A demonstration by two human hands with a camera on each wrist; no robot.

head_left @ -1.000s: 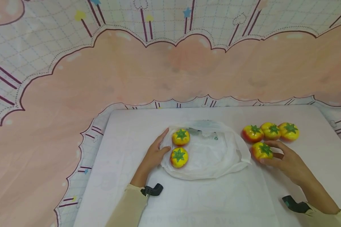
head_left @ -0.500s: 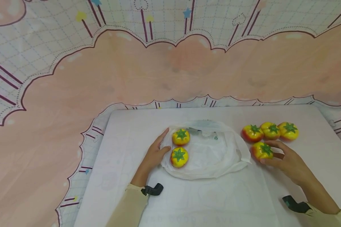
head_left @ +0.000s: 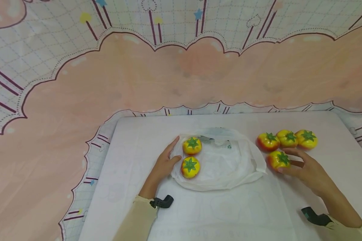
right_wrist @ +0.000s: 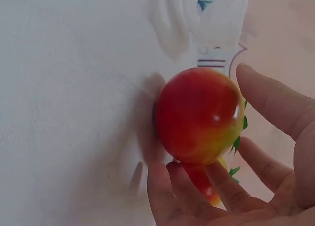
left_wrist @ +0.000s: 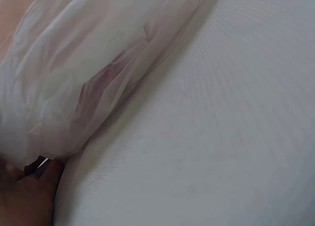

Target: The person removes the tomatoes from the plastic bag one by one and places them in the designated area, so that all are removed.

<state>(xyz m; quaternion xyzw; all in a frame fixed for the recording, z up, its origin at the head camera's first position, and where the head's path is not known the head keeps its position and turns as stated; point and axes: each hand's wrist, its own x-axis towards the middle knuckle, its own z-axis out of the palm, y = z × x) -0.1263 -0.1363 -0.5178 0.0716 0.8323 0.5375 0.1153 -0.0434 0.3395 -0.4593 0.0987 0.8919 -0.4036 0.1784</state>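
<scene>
A white plastic bag (head_left: pixel 220 167) lies flattened on the table, with two yellow-and-red toy tomatoes (head_left: pixel 190 167) on its left part. My left hand (head_left: pixel 164 164) holds the bag's left edge, thumb over the rim and index finger stretched along it. In the left wrist view, the fingers (left_wrist: pixel 51 172) sit under the bag's folds. Right of the bag, another toy tomato (head_left: pixel 277 160) rests on the table. My right hand (head_left: pixel 307 172) is spread around that tomato. The right wrist view shows the thumb (right_wrist: pixel 270 95) slightly off its surface and the fingers close below it.
Three more toy tomatoes (head_left: pixel 287 139) stand in a row just behind the right hand's one. The white-covered table (head_left: pixel 138 127) ends at the back against a patterned cloth (head_left: pixel 181 73).
My right hand has eased back slightly to the right, its fingers a little looser around the tomato, which stays in place. The left hand and the bag have not visibly moved.
</scene>
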